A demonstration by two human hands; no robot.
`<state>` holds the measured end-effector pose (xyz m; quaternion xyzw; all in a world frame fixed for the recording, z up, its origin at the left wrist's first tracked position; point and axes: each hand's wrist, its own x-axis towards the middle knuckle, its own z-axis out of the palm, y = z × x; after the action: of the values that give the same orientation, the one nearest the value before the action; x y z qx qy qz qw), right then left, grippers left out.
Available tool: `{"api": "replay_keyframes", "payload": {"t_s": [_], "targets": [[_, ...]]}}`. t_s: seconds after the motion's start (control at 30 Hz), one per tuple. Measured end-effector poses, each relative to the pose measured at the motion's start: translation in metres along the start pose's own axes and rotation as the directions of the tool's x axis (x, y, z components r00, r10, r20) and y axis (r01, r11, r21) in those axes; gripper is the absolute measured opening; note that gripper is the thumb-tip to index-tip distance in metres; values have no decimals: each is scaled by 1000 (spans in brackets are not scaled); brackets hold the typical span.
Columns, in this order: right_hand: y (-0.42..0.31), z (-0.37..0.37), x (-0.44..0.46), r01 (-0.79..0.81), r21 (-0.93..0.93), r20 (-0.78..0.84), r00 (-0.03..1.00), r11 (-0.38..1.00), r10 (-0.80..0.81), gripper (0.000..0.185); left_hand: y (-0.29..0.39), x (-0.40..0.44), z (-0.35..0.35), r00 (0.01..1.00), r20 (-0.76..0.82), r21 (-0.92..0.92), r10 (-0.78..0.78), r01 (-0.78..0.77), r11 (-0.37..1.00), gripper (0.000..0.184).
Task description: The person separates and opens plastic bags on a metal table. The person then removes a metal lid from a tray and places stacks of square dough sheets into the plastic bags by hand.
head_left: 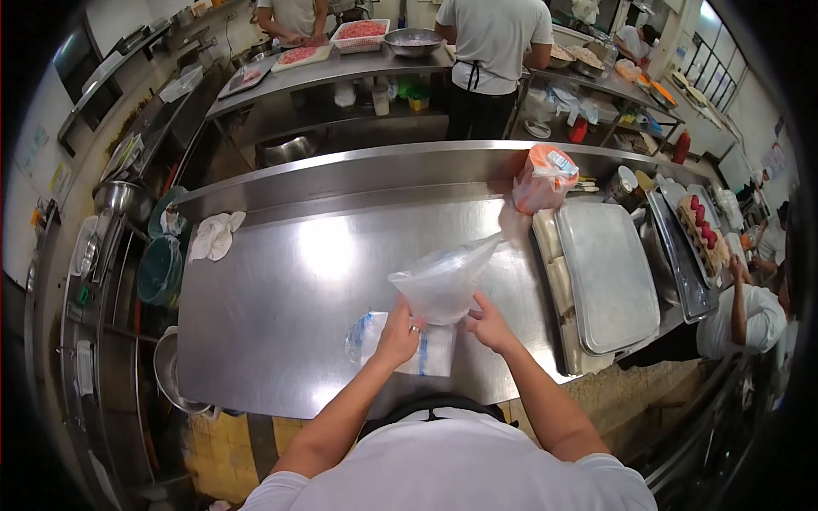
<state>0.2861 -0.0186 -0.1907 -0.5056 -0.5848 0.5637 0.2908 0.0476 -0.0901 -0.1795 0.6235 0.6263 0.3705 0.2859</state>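
Left hand (399,335) and right hand (492,324) at a clear bag (450,279)

They stand apart, the left holding the bag's near left edge, the right at its near right; whether that one pinches, I can't tell. The bag is above the table (256,328), just beyond some flat plastic (438,353). I'd judge it's being spread open; that calls for light, even fingers. Thin and cloudy, it tapers far right.

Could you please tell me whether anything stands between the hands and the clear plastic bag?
Nothing visible does: the left hand and right hand are at the near sides of the clear plastic bag. The flat plastic with blue print lies on the steel table, not in the way.
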Motion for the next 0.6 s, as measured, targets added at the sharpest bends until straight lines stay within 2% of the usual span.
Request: {"api": "replay_keyframes", "payload": {"t_s": [0.03,0.1,0.13,0.2,0.23,0.33,0.43,0.47,0.53,0.57,0.6], "targets": [[20,-2,2,-14,-118,-115,993,993,0,52,3,-5,0,999,-38,16,4,-3,1000,65],[14,5,-9,-212,-404,29,969,890,244,36,13,-18,-2,993,-115,50,20,-15,999,66],[11,12,-15,-281,-541,68,925,793,374,30,10,-27,0,999,-47,168,-21,29,985,65],[25,37,-32,-131,-616,62,975,777,213,25,-3,-47,3,989,70,402,-128,89,911,65],[33,45,-36,-54,-651,68,989,757,128,25,-15,-55,5,991,86,411,-104,59,909,65],[58,43,-32,-227,-373,66,961,900,269,28,-35,-71,5,992,115,421,-50,-4,907,66],[89,21,-44,-121,-331,41,989,936,142,27,-39,-81,6,993,113,400,-45,-4,917,68],[89,17,-47,-227,-277,41,968,934,248,27,-40,-82,8,992,110,400,-56,7,916,69],[32,7,-70,-434,-167,59,892,885,448,26,-42,-86,9,993,100,420,-66,18,907,70],[1,12,-73,-495,-138,14,865,858,501,25,-42,-88,11,994,95,438,-61,13,899,72],[4,17,-70,-474,-194,6,875,859,484,25,-41,-86,13,994,92,454,-52,4,891,73]]}}
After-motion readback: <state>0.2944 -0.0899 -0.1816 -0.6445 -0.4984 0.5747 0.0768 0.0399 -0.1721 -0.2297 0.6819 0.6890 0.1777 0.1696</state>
